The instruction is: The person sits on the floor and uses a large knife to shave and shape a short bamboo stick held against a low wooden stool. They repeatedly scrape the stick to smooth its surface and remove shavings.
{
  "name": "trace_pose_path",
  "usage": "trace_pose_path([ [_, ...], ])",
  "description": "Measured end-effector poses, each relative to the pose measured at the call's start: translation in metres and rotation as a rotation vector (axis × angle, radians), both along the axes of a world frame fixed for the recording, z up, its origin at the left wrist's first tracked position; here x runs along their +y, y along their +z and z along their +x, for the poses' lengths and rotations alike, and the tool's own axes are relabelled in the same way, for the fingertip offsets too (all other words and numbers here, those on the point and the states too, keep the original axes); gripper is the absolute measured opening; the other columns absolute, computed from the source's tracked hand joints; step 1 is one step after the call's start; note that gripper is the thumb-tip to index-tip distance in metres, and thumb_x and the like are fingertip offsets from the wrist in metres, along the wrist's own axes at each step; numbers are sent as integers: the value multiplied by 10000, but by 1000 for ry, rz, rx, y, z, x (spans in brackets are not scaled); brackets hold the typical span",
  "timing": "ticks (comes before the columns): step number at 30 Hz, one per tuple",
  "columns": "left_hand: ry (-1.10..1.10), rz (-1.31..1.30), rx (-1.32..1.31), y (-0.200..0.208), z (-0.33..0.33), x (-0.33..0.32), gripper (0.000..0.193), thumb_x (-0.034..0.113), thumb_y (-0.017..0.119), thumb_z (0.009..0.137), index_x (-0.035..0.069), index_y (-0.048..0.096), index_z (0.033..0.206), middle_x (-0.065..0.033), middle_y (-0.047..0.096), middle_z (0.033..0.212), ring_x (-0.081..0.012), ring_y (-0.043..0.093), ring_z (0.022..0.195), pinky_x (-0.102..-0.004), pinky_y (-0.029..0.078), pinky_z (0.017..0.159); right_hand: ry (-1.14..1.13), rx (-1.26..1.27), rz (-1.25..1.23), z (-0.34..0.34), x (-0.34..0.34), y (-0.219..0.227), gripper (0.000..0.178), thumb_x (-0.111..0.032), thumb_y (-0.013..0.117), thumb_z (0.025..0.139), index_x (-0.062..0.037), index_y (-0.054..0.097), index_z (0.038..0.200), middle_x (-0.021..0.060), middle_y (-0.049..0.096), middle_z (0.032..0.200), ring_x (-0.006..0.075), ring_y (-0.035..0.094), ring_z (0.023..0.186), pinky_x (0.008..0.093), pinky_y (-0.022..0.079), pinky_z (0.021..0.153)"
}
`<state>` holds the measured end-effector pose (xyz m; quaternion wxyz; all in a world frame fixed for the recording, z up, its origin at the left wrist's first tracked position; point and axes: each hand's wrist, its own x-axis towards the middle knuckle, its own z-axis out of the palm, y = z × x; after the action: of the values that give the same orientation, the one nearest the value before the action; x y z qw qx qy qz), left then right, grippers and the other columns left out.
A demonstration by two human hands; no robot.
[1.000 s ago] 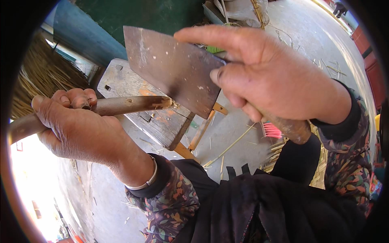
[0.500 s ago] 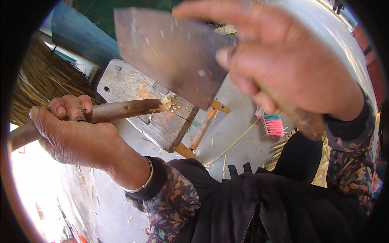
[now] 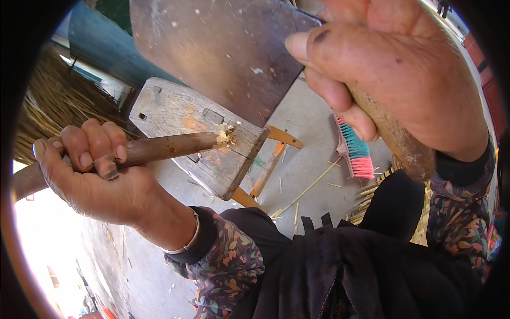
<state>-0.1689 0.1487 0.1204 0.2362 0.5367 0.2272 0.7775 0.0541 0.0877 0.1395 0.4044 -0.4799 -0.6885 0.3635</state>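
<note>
Two hands, both closed on tools, as I read them from my remote seat. Nearest me, the dark apron cloth (image 3: 340,271) and floral patterned sleeves (image 3: 223,266) fill the lower frame. Left hand (image 3: 98,175): fingers wrapped tight round a brown round wooden stick (image 3: 170,148), held nearly level, its frayed pale tip resting on the edge of the worktop. Right hand (image 3: 393,80): clenched on the worn wooden handle (image 3: 396,141) of a broad flat rust-dark metal chopping blade (image 3: 223,50), raised above the stick's tip and not touching it.

Worktop: a weathered grey wooden plank stool (image 3: 196,138) with peg holes and orange-tinted legs, carrying the stick's end near its right edge.

Beyond, on the grey concrete floor (image 3: 313,170): thin pale bamboo slivers (image 3: 308,189), and a scrub brush with teal and pink bristles (image 3: 355,151), partly hidden behind the right hand. Farthest left: a bundle of dry straw-coloured stalks (image 3: 58,103) beside a blue painted beam (image 3: 106,45).
</note>
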Motion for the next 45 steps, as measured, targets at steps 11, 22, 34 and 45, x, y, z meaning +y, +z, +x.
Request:
trace_pose_path([
  [11, -149, 29, 24, 1, -8, 0, 373, 257, 401, 988, 169, 312, 636, 55, 285, 493, -28, 232, 351, -182, 252, 322, 16, 46, -81, -2, 2, -5, 490, -68, 450, 899, -121, 416, 1384, 4, 492, 597, 45, 414, 399, 195, 380, 384],
  [22, -262, 50, 59, 1, -13, 3, 339, 253, 412, 987, 168, 355, 664, 61, 279, 478, -22, 247, 344, -177, 261, 315, 189, -98, 90, 10, 17, -22, 510, -19, 425, 886, -86, 392, 1390, 36, 557, 668, 47, 471, 436, 194, 405, 386],
  [34, -307, 59, 35, 1, -16, 2, 341, 232, 436, 971, 175, 353, 645, 58, 284, 464, -24, 253, 327, -188, 273, 304, 193, 8, -59, 4, 13, -29, 497, -50, 436, 899, -106, 400, 1392, 15, 508, 606, 65, 454, 404, 194, 407, 396],
  [45, -251, 39, 36, 3, -13, -4, 405, 247, 439, 967, 194, 298, 591, 62, 278, 447, -26, 241, 322, -183, 276, 316, 180, 9, -243, -4, 10, -18, 492, -66, 438, 904, -100, 397, 1393, 34, 524, 609, 76, 479, 407, 217, 393, 376],
])
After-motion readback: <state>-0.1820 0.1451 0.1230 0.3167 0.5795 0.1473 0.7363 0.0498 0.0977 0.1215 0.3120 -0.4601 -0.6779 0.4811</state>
